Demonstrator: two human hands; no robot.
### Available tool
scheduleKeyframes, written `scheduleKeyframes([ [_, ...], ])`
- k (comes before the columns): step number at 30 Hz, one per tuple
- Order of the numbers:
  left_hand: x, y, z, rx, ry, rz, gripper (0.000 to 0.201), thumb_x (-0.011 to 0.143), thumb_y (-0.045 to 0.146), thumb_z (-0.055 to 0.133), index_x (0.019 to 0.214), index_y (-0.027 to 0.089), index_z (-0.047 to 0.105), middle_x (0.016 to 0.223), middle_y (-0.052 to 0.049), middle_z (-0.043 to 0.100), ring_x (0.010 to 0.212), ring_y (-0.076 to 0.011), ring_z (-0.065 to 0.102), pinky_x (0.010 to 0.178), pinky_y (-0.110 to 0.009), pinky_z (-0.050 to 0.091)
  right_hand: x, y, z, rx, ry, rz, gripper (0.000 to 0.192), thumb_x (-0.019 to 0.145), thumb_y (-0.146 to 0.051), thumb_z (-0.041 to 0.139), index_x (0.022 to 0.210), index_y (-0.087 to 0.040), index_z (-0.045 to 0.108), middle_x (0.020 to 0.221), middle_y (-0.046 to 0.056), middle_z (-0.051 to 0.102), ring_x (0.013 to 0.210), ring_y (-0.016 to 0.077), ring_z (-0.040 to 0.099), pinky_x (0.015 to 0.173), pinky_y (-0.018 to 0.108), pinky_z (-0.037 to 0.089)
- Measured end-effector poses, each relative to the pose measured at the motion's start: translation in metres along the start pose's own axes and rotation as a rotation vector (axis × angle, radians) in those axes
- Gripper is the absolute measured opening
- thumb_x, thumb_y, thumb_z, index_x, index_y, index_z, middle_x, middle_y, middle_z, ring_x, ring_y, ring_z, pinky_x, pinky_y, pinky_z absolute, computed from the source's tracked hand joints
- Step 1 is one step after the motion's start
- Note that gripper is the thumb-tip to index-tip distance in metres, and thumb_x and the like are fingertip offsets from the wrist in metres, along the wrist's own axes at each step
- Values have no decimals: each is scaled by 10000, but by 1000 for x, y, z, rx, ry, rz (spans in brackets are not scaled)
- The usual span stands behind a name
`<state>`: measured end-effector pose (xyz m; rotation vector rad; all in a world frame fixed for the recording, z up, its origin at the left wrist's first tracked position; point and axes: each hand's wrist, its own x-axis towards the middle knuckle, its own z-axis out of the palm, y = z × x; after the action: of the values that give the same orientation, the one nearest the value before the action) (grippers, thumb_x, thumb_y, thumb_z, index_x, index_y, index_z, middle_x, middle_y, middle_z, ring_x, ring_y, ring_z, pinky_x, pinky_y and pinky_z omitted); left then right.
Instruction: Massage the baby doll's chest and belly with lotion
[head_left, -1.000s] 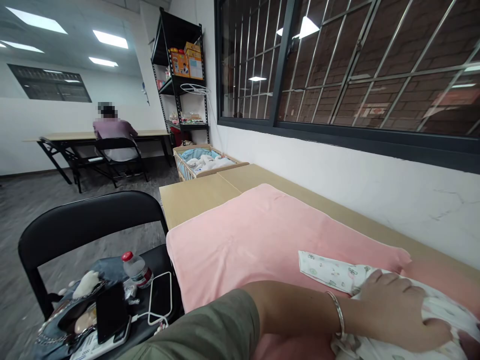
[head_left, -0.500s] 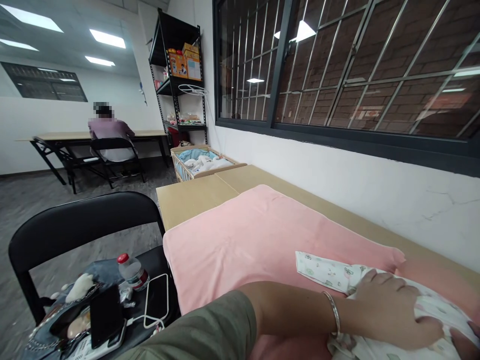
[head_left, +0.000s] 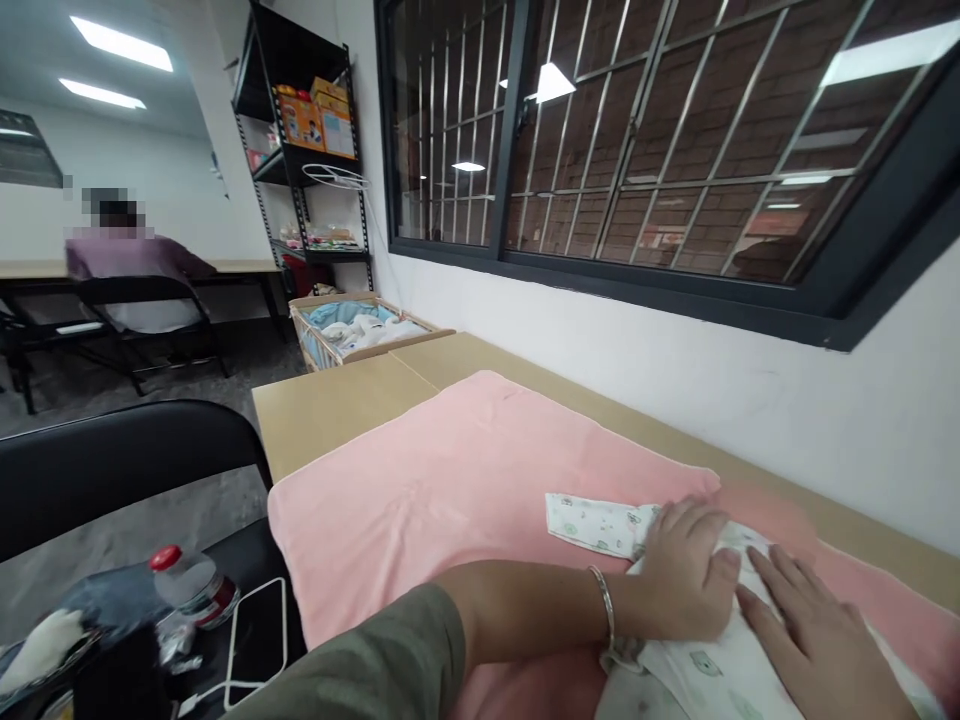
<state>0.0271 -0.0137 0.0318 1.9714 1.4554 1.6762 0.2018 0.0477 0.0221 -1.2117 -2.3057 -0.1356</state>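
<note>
A white baby garment with a small green print (head_left: 596,524) lies on a pink blanket (head_left: 442,490), one sleeve stretched out to the left. My left hand (head_left: 686,572), with a silver bangle at the wrist, rests flat on the garment near the base of that sleeve. Just to its right, my right hand (head_left: 821,635) also lies on the fabric with its fingers spread. The two thumbs are close together. Neither hand grips anything. Parts of the garment are hidden under my hands and left forearm, and its lower part runs out of the picture.
The blanket covers a wooden table (head_left: 337,405) along a wall with a barred window. On the left, a black chair (head_left: 150,440) holds a red-capped bottle (head_left: 196,588), a phone with a cable and a bag. A cot (head_left: 360,330), shelves (head_left: 307,150) and a seated person (head_left: 135,260) are farther back.
The view has turned right. My right hand, earlier mostly out of the picture at the lower right corner, now shows flat on the garment beside my left hand, whose fingers remain on the fabric.
</note>
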Motion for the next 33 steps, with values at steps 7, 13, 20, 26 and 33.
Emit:
scheduleKeyframes([
  [7, -3, -7, 9, -47, 7, -22, 488, 967, 318, 294, 1398, 153, 451, 1484, -105, 473, 1427, -229, 338, 1220, -467, 217, -6, -30, -17, -32, -34, 69, 576, 896, -514, 326, 1284, -168, 576, 1408, 167, 533, 1377, 347, 406, 1093, 598, 330],
  [13, -7, -15, 16, -46, 16, -6, 478, 992, 337, 266, 1371, 149, 488, 1446, -118, 513, 1416, -233, 359, 1212, -477, 242, -9, -45, -21, -38, 46, 144, 550, 921, -450, 343, 1324, -130, 537, 1489, 179, 432, 1414, 315, 346, 1140, 556, 269],
  [20, -8, -21, 20, -54, 22, -13, 471, 1002, 363, 272, 1364, 170, 503, 1442, -123, 514, 1411, -248, 374, 1188, -506, 286, -10, -57, -31, -32, 3, 296, 549, 937, -405, 335, 1359, -104, 514, 1490, 184, 429, 1413, 320, 337, 1138, 514, 280],
  [26, -11, -23, 22, -52, 21, -18, 471, 1003, 363, 267, 1349, 165, 517, 1430, -122, 527, 1401, -244, 390, 1187, -499, 287, -11, -65, -31, -35, -122, 243, 529, 929, -379, 388, 1373, -117, 510, 1488, 172, 438, 1408, 315, 346, 1146, 539, 244],
  [33, 6, 9, 6, -228, 13, -156, 447, 981, 473, 344, 1203, 199, 618, 1354, -98, 595, 1344, -259, 456, 1174, -482, 291, -12, -56, -128, -88, 91, 301, 576, 935, -372, 345, 1413, -77, 470, 1494, 170, 433, 1426, 282, 335, 1184, 487, 223],
])
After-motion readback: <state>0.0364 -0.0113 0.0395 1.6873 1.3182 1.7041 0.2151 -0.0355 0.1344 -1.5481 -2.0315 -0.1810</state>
